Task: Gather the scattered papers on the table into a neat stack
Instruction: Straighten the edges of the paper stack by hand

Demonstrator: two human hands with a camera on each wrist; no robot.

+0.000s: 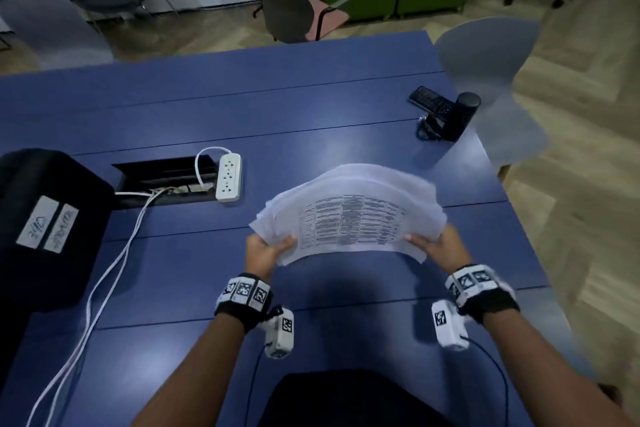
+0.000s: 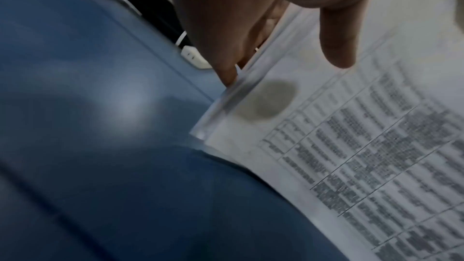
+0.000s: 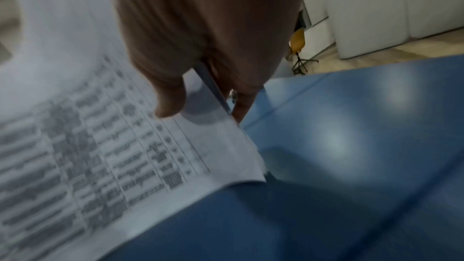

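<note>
Printed paper sheaf raised over blue worktop, left hand grip clamped at 9 o'clock edge, right hand grip clamped at 3 o'clock edge

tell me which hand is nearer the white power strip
Left. The left hand grips the papers just below and right of the power strip; the right hand holds their far edge.
</note>
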